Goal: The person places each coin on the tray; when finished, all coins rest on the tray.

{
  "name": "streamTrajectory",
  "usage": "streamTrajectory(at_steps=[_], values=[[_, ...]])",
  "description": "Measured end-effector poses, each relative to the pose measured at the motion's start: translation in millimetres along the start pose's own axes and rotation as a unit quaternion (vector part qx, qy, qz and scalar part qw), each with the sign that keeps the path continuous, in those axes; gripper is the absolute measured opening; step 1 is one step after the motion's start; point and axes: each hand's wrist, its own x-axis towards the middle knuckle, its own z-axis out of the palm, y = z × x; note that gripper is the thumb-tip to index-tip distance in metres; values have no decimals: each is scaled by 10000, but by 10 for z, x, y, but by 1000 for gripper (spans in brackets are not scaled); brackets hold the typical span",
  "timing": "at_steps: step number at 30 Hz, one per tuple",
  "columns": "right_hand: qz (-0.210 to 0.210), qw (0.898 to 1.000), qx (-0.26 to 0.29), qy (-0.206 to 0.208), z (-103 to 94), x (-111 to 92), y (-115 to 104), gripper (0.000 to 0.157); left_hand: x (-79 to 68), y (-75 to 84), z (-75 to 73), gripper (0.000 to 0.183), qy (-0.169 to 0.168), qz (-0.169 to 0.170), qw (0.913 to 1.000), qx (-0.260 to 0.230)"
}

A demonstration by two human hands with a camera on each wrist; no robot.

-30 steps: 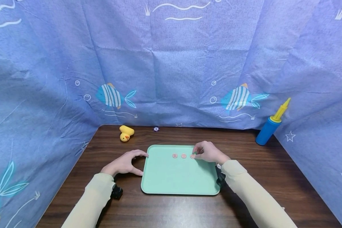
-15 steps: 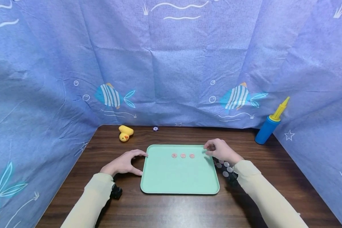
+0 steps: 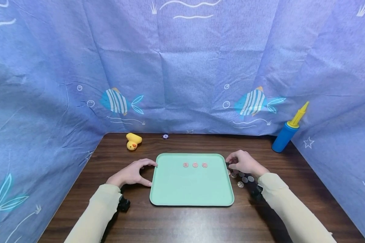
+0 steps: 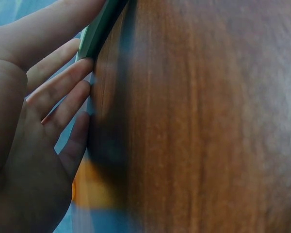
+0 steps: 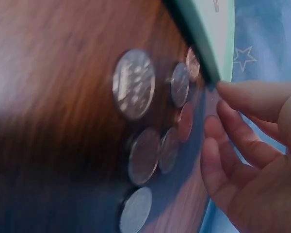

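Note:
A pale green tray (image 3: 191,189) lies on the dark wooden table, with three copper-coloured coins (image 3: 195,165) in a row near its far side. My left hand (image 3: 134,173) rests at the tray's left edge, thumb and fingers spread apart; in the left wrist view its fingertips (image 4: 85,65) meet the rim. Just off the tray's right edge, my right hand (image 3: 242,162) reaches down over a loose group of silver and copper coins (image 5: 134,84). Its thumb and fingers are loosely bent at the tray's corner, and no coin shows between them.
A yellow rubber duck (image 3: 132,145) and a small dark round chip (image 3: 165,136) lie at the back left of the table. At the back right stands a blue pump (image 3: 282,138) with a yellow nozzle. A blue fish-patterned cloth (image 3: 188,84) hangs behind.
My right hand has moved right from the third coin on the tray to the coins beside the tray, leaving that coin in the row. My left hand has stayed at the tray's edge.

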Motion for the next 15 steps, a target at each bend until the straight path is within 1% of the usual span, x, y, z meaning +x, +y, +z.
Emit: streamTrajectory(at_steps=[2, 4, 8, 15], values=[[-68, 9999, -110, -92, -4, -17, 17, 18, 2, -6, 0, 76, 11, -1, 10000, 26], [-85, 9997, -66, -229, -2, -29, 30, 20, 5, -9, -4, 75, 20, -8, 10000, 22], [-181, 9992, -37, -363, 14, -37, 45, 21, 10, -9, -10, 75, 24, -15, 10000, 12], [-247, 9990, -198, -320, 53, -41, 49, 21, 15, 2, 1, 76, 18, 20, 10000, -16]])
